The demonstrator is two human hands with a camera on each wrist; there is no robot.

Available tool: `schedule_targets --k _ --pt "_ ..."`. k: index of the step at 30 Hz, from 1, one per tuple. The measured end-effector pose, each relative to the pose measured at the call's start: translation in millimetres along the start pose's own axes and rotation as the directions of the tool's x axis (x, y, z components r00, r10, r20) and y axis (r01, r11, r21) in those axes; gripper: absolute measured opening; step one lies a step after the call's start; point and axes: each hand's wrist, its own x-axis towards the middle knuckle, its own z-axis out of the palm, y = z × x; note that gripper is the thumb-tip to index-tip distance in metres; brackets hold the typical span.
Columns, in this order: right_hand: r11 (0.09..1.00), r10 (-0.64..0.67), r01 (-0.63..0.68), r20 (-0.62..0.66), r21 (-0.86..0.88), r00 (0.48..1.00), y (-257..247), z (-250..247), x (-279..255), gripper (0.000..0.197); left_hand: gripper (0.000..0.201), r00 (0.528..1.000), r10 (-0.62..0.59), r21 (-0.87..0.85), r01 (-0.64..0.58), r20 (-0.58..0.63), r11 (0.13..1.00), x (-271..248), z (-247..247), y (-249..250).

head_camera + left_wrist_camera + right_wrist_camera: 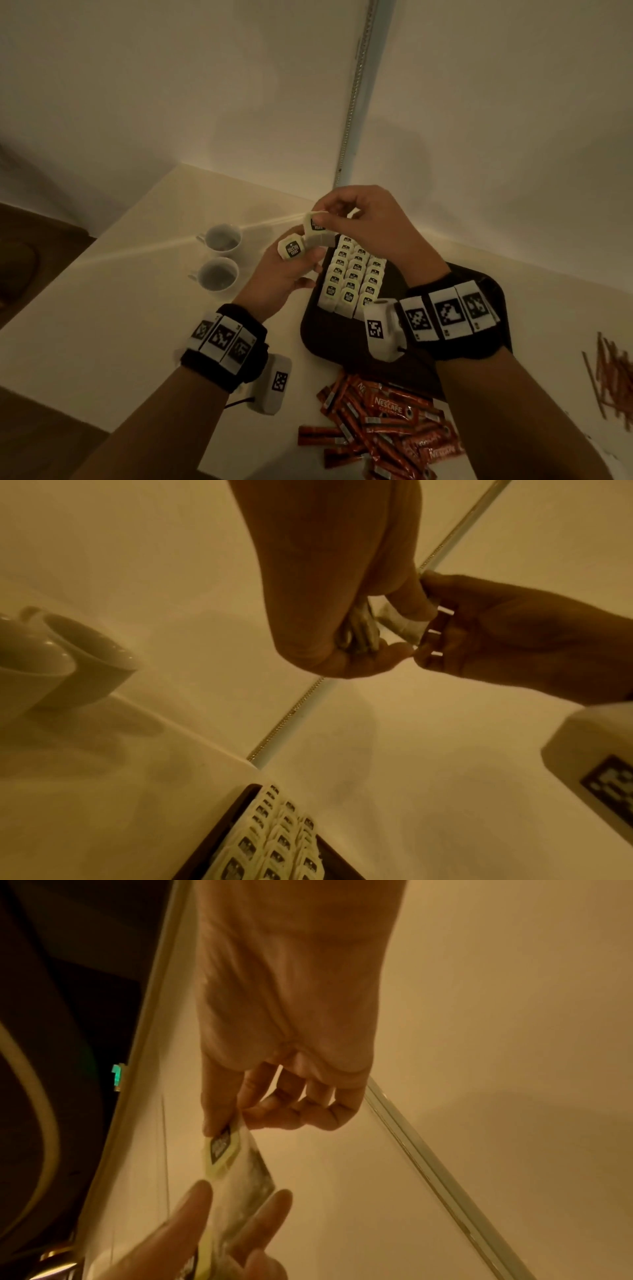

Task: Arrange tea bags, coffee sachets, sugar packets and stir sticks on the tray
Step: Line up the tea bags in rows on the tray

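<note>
Cream tea bags [352,277] with dark labels stand in three rows on the dark tray [329,332]. Just left of the tray's far end, my left hand [287,274] grips a small stack of tea bags [293,248], seen edge-on as the stack [359,631] in the left wrist view. My right hand [363,219] pinches the top of one tea bag [317,226] between thumb and forefinger, right above that stack. In the right wrist view this tea bag [236,1164] hangs from the pinch of the right hand [284,1069], with the left fingers [192,1218] below it.
Two white cups [221,257] stand left of the tray. A pile of red coffee sachets [383,421] lies on the table in front of the tray. Brown stir sticks [613,377] lie at the right edge. Walls meet in a corner behind the tray.
</note>
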Motion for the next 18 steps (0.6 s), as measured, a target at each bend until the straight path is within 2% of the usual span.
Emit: schedule_targets --k 8,14,18 --pt "0.992 -0.109 0.108 -0.016 -0.061 0.994 -30 -16 8 0.007 0.007 0.991 0.131 -0.077 -0.132 -0.019 0.988 10 15 12" --pt "0.991 -0.1 0.091 -0.101 -0.096 0.99 -30 -9 6 0.017 0.016 0.988 0.143 -0.088 -0.147 -0.058 0.985 10 18 11" --pt "0.991 -0.074 0.065 -0.07 -0.119 0.995 -27 -5 6 0.013 0.014 0.99 0.126 -0.095 -0.132 -0.069 0.987 6 19 12"
